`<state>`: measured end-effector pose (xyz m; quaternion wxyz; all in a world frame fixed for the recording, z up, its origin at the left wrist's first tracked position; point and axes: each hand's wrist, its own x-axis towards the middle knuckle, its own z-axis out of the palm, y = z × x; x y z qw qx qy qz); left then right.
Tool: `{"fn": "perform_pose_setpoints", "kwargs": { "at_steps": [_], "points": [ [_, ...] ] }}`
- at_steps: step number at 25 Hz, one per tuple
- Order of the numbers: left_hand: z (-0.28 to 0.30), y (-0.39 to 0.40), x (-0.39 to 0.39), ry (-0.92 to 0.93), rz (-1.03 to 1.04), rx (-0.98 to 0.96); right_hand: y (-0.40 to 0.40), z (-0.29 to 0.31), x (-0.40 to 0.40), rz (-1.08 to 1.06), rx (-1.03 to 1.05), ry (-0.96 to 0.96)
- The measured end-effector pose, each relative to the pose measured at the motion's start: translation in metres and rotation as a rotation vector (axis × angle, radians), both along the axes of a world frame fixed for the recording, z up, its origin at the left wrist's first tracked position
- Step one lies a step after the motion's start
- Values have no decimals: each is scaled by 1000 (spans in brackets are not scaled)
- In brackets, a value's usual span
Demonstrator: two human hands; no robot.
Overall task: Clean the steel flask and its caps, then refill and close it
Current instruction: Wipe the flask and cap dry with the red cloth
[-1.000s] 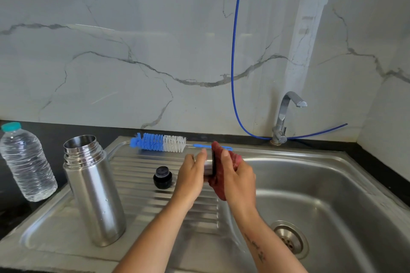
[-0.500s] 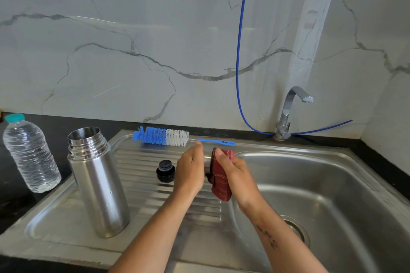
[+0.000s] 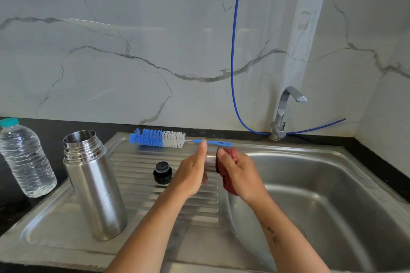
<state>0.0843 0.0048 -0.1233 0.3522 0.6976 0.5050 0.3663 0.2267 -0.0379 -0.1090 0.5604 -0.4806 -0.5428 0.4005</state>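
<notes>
Over the sink's (image 3: 310, 153) left rim, the left hand (image 3: 190, 175) grasps the steel cap (image 3: 210, 163); the right hand (image 3: 240, 175), clutching the red cloth (image 3: 230, 155), has pushed deeper (wiping continues, stopper (image 3: 162, 172) at nine o'clock untouched).

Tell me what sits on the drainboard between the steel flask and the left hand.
In the head view, a small black inner cap stands on the ribbed drainboard between the steel flask and left hand.

I see a silver steel flask (image 3: 95, 186), a black cap (image 3: 162, 172), a blue-and-white brush (image 3: 158, 138) with a blue handle, a red cloth (image 3: 229, 175), a teal-capped clear bottle (image 3: 26, 159), grey-veined white marble wall (image 3: 133, 40), a blue hose (image 3: 233, 51) and a black worktop (image 3: 40, 126).
</notes>
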Motion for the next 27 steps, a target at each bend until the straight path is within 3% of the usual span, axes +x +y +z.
{"fn": "perform_pose_setpoints", "kwargs": {
  "at_steps": [1, 3, 7, 11, 14, 17, 23, 25, 27],
  "points": [
    [2, 1, 1, -22, 7, -89, 0, -3, -2, -9, 39, -88],
    [4, 0, 3, -146, -6, -132, 2, -3, -3, -23, 19, -34],
    [-10, 2, 1, -150, -147, 74, 2, 9, 8, -31, -180, 206],
    [-10, -3, -2, -203, -225, 147, -2, 16, 21, 65, -286, 413],
    [-5, -4, 1, -103, -103, 73, -1, 10, 17, -10, -166, 199],
    [2, -5, 9, -232, -22, -108, -2, 5, 2, -13, -29, -17],
    [-10, 0, 4, -272, -263, 105, 2, 12, 21, 29, -324, 542],
    [-7, -3, 5, -244, -210, 110, 1, 11, 18, -13, -298, 457],
    [-4, -5, 8, -231, -90, 0, 1, 7, 14, -56, -126, 155]
  ]
}}
